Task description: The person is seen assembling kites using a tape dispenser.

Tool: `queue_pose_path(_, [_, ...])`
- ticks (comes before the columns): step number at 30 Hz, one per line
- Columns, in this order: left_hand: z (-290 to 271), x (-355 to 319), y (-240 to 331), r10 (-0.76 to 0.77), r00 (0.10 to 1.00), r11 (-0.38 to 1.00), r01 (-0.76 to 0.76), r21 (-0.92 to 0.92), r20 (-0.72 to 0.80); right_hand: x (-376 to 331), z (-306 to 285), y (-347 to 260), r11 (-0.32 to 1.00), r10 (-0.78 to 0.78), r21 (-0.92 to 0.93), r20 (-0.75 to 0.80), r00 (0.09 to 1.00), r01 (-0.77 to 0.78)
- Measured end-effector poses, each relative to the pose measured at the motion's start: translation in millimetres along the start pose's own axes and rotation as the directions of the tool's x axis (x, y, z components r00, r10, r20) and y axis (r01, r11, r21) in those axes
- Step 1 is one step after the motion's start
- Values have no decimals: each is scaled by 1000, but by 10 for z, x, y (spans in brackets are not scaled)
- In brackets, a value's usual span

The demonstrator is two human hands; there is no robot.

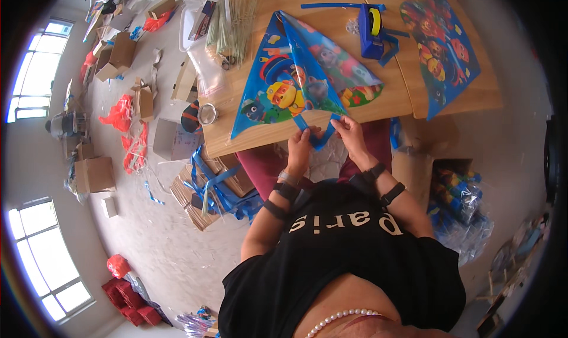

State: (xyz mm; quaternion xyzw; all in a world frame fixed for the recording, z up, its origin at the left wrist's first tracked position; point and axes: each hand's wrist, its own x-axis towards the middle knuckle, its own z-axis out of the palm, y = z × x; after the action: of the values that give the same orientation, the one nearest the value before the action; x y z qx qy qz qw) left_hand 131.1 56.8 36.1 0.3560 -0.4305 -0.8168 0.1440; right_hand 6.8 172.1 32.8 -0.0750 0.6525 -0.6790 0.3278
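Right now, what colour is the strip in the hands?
Blue strip, seen best in the head view.

Kite (296, 72): blue w/ bright cartoon-dog print, red/yellow/green patches. Tail strip (316, 138): plain blue. Tape dispenser (371, 33): blue, yellow roll. 2nd kite (444, 48) at tabletop's right edge: blue, same print. Tabletop (390, 92): light wood.

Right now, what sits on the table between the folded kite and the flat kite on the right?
In the head view, a blue tape dispenser stands between the folded kite and the flat kite, with blue strips trailing around it.
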Motion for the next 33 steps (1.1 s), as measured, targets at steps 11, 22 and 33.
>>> queue_pose_path(11, [175,246,-33,-140,979,949,91,302,146,27,-89,108,977,182,131,-86,979,-170])
queue_pose_path(22, [313,572,-110,-7,992,856,69,512,-124,166,-330,154,884,-353,-394,-212,911,250])
queue_pose_path(33, [325,637,-70,-14,987,831,100,547,-159,158,-491,-104,549,-566,-711,72,821,440])
